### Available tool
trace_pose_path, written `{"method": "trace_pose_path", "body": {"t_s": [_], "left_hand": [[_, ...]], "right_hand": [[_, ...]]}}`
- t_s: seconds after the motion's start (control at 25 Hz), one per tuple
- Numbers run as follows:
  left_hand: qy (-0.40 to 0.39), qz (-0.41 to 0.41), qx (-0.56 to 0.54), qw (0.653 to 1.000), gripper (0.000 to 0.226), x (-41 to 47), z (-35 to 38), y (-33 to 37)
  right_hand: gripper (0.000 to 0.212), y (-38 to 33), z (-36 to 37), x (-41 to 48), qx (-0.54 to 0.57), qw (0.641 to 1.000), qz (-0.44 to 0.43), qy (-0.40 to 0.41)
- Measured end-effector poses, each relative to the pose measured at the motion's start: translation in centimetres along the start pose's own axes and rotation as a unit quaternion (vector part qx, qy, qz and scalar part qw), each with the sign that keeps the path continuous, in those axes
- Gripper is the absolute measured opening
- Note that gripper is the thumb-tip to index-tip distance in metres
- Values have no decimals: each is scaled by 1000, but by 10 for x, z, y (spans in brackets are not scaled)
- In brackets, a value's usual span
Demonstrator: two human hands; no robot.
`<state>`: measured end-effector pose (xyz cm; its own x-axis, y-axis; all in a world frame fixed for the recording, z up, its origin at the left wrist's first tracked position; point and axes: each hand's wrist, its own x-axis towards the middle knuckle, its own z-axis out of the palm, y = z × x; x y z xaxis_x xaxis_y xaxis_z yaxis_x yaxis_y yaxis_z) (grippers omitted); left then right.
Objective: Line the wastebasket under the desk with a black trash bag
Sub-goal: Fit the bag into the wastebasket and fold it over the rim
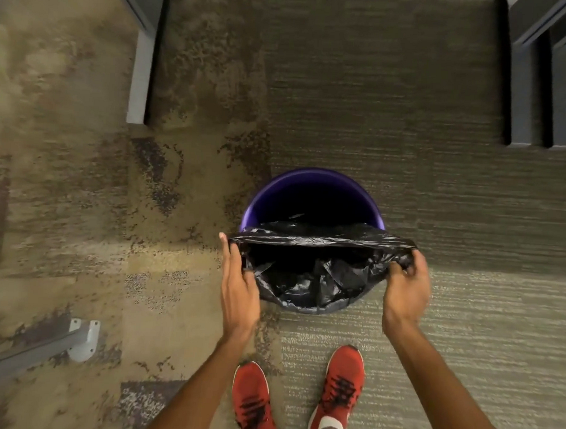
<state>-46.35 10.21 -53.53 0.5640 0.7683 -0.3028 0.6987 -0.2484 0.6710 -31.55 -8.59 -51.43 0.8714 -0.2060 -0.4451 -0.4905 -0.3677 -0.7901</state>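
Wastebasket (311,189), purple and round, stands on patterned carpet (407,106) between grey desk legs (140,81). Left hand (239,277) and right hand (407,283) each grip the black trash bag (314,279), stretched over its near rim. Red shoes (339,393) below.

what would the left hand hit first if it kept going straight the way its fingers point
Probably only carpet. The left hand points up the frame along the trash bag, passing just left of the purple wastebasket, though depth is unclear.
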Motion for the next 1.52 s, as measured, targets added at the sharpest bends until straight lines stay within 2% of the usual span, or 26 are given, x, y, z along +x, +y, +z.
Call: {"method": "trace_pose_path", "body": {"t_s": [0.12,0.28,0.48,0.64,0.84,0.96,1.04,1.2,1.28,1.4,1.52], "left_hand": [[-8,-25,-39,999,55,25,1,15],[-22,-42,-61,997,52,57,5,18],[-65,2,48,997,53,91,11,25],[-77,42,118,989,45,113,15,34],[-71,91,161,980,40,130,14,45],[-56,53,134,988,38,131,11,45],[-53,54,125,989,39,127,10,45],[-51,126,164,977,43,125,13,55],[-52,125,190,972,46,130,14,61],[-75,128,229,962,46,138,17,67],[-71,106,221,967,39,136,19,70]], "right_hand": [[39,-4,17,19,-28,999,15,-10],[42,-15,29,34,-107,993,3,-39],[41,-27,37,52,-216,965,-88,-122],[40,-39,49,67,-281,938,-133,-154],[35,-47,55,88,-267,938,-135,-176],[33,-49,54,96,-247,947,-99,-179],[30,-50,53,97,-242,947,-124,-170],[30,-50,56,96,-245,938,-184,-161],[32,-47,56,98,-244,937,-192,-160],[33,-41,52,104,-212,949,-165,-166],[30,-37,51,110,-162,967,-116,-160]]}}
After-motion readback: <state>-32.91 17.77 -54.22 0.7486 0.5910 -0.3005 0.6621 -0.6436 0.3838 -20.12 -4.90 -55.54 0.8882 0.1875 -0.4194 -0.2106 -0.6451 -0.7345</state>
